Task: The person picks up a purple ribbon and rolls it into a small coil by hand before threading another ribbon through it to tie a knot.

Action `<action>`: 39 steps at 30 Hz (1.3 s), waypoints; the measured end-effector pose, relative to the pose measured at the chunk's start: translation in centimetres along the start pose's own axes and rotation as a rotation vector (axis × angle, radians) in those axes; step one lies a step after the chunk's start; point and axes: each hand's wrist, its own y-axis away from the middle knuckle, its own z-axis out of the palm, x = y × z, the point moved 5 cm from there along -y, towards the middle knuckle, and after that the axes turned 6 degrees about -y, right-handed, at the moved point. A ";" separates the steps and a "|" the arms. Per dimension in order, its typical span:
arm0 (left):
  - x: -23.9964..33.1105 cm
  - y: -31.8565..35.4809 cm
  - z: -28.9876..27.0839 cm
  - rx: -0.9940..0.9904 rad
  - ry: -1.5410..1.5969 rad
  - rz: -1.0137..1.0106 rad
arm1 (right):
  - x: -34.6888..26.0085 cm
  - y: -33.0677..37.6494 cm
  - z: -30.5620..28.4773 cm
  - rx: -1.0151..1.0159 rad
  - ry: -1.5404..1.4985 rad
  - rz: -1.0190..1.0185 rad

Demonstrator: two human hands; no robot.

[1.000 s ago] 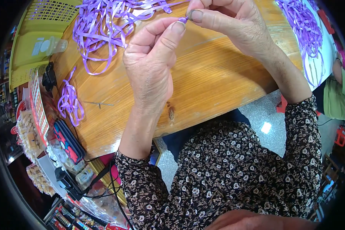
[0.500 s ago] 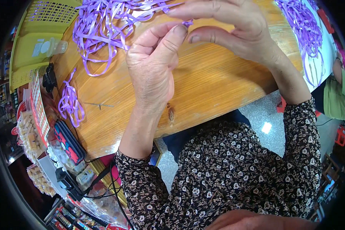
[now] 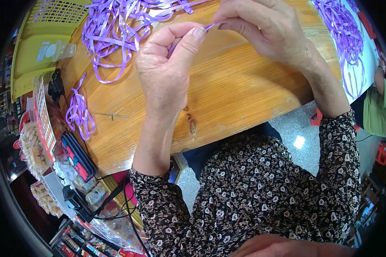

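Note:
A thin strand of purple ribbon (image 3: 209, 27) spans the short gap between my hands above the far part of the wooden table. My left hand (image 3: 166, 64) is closed, pinching the strand between thumb and forefinger; a bit of purple also shows inside its curled fingers. To the right, my right hand (image 3: 272, 36) pinches the strand's other end with thumb and fingertips. Beyond my left hand lies a large loose heap of purple ribbon (image 3: 111, 40). A smaller bunch of purple ribbon (image 3: 78, 112) rests at the table's left side, beside a thin metal rod with a short crosspiece (image 3: 112, 116).
The wooden table (image 3: 240, 94) has a curved near edge. At far left stands a yellow plastic basket (image 3: 28, 64) with a clear cup (image 3: 64, 51). A patterned wallet (image 3: 78, 157), cables and packaged goods crowd the left. More purple ribbon (image 3: 341, 38) hangs at right, near another person (image 3: 375, 107).
My right hand has gone from open fingers to a pinch on the ribbon. My left hand has shifted slightly left, and a short length of strand now shows between them.

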 end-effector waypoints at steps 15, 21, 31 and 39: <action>0.3 -0.2 -1.2 0.036 0.139 0.001 | 2.2 0.1 0.1 -0.072 -0.209 0.293; 0.6 -0.1 -0.7 0.040 0.105 0.009 | 3.1 1.3 0.5 0.142 0.015 -0.427; 0.9 0.3 -0.1 0.013 -0.056 0.042 | 1.2 1.2 0.7 0.087 0.029 -0.325; 1.6 -0.2 -0.7 0.001 0.025 0.116 | 2.4 1.2 0.8 0.131 0.046 -0.382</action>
